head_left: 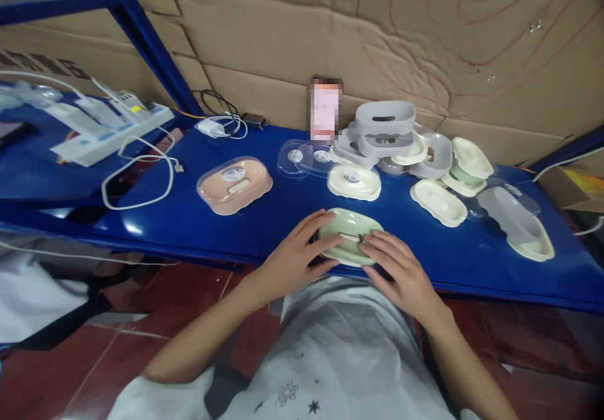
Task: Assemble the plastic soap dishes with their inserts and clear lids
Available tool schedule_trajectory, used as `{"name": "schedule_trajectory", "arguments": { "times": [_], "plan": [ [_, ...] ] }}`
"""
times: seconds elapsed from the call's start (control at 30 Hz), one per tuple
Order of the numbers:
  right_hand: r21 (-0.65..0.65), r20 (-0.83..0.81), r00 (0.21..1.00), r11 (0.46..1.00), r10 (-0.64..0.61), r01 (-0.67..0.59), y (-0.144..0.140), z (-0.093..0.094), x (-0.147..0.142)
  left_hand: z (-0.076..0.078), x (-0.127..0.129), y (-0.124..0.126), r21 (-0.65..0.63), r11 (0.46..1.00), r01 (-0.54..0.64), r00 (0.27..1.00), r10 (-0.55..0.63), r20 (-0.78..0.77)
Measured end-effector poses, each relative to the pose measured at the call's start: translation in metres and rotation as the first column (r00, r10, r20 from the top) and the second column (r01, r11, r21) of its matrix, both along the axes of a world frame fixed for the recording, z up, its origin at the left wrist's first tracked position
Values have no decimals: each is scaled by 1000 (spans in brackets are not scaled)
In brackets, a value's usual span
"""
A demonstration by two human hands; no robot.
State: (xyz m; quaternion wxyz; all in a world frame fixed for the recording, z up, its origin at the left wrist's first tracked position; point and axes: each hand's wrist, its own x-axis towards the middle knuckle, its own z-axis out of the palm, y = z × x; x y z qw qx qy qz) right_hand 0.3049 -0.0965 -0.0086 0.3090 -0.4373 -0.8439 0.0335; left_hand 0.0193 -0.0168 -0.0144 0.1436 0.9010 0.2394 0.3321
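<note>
green dish (350, 236) at near shelf (283, 219) edge | long axis left-right, flat, slot up | left hand (295, 256) grasps its left end | right hand (399, 272) grasps its right end

We are looking down at a long blue metal shelf (264, 219) with a pale green oval plastic soap dish (350, 236) lying at its near edge, between our left hand (295, 258) and right hand (401, 272). Behind and to its left a lidded pink oval soap box (234, 185) is sitting. Behind and right, a heap of grey and cream plastic dish parts (401, 146) is lying. A coiled white cable (141, 178) is lying far left.
</note>
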Motion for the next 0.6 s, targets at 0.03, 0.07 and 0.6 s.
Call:
{"name": "schedule_trajectory", "arguments": {
  "times": [0.03, 0.07, 0.6],
  "plan": [
    [4, -1, 1000, 1000, 2, -2, 0, -1, 0, 0, 0, 0, 9, 1000, -2, 1000, 2, 8],
    [2, 1, 1000, 1000, 6, -6, -1, -1, 0, 0, 0, 0, 22, 1000, -6, 1000, 6, 14],
    [-29, 29, 999, 999, -25, 26, -1, 0, -1, 3, 1, 0, 51, 998, -22, 1000, 22, 4]
  ]
}}
